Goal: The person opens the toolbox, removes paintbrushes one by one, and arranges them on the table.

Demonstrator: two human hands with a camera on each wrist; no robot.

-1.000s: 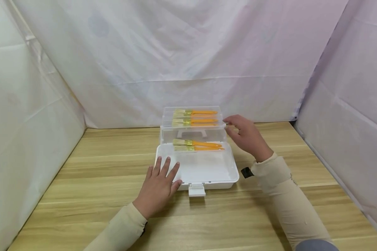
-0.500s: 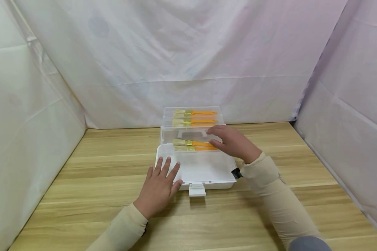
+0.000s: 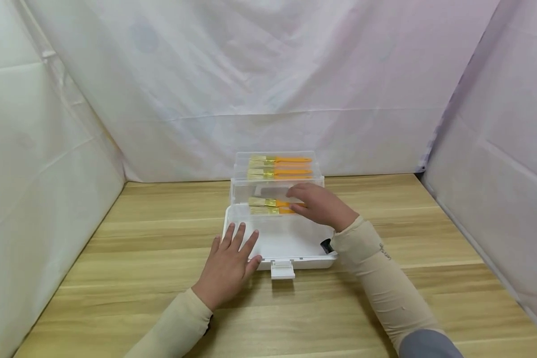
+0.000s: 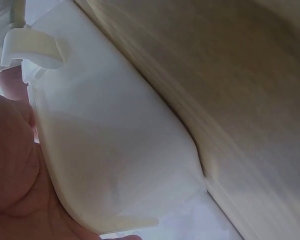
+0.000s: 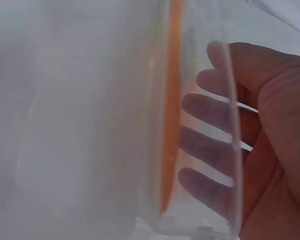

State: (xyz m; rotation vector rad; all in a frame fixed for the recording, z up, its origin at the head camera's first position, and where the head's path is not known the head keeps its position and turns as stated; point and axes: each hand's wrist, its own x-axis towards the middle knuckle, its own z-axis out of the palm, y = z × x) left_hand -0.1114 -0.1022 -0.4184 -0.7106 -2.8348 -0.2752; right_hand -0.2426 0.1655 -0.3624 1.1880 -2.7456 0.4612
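Observation:
A white storage box (image 3: pixel 302 233) stands unfolded on the table, its front latch (image 3: pixel 282 270) hanging down. Clear trays rise behind its base and hold several paintbrushes (image 3: pixel 268 203) with pale bristles and orange handles. My left hand (image 3: pixel 228 268) rests on the box's front left corner, fingers straight and spread; the left wrist view has its palm (image 4: pixel 12 165) against the box's edge. Over the lowest tray hovers my right hand (image 3: pixel 324 206), covering the handle ends of two brushes. In the right wrist view its loose fingers (image 5: pixel 210 115) show through clear plastic, beside an orange handle (image 5: pixel 172 100).
A wood-grain table (image 3: pixel 161 223) carries the box. White cloth (image 3: pixel 268 89) hangs behind and along both sides. A grey handle-shaped part (image 3: pixel 270 191) shows through the clear plastic behind the lowest tray.
My right hand has left the right end of the upper trays and moved left and down over the lowest tray. My left hand has stayed on the box's corner.

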